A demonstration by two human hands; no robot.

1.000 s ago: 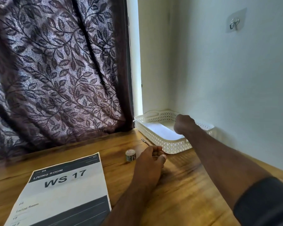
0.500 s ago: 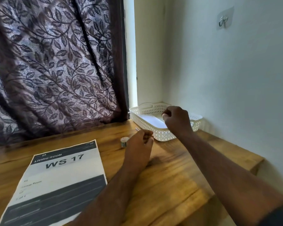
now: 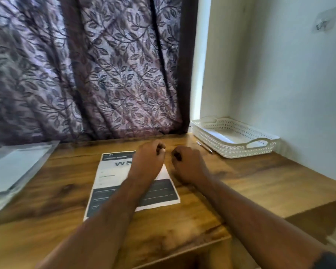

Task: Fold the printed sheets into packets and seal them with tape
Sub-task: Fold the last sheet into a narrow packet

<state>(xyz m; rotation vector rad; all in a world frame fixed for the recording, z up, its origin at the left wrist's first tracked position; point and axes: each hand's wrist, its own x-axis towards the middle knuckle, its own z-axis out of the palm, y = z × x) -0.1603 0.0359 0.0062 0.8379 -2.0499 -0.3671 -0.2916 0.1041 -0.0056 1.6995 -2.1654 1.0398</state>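
Single view here, worn on the head, facing forward and tilted down onto the wooden table [image 3: 241, 181]. It sits close: left hand [image 3: 148, 160] and right hand [image 3: 190, 166] land mid-frame, curtain [image 3: 85, 74] dead ahead, wall [image 3: 289, 84] on the right, edges bowed by the wide lens.

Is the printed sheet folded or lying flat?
Flat and unfolded: the printed sheet lies spread on the table, header to bottom edge showing.

place: home room | cues: leaf-patterned curtain [image 3: 105, 74], wooden desk [image 3: 241, 181], white perforated tray [image 3: 211, 137], stick-on wall hook [image 3: 323, 23]
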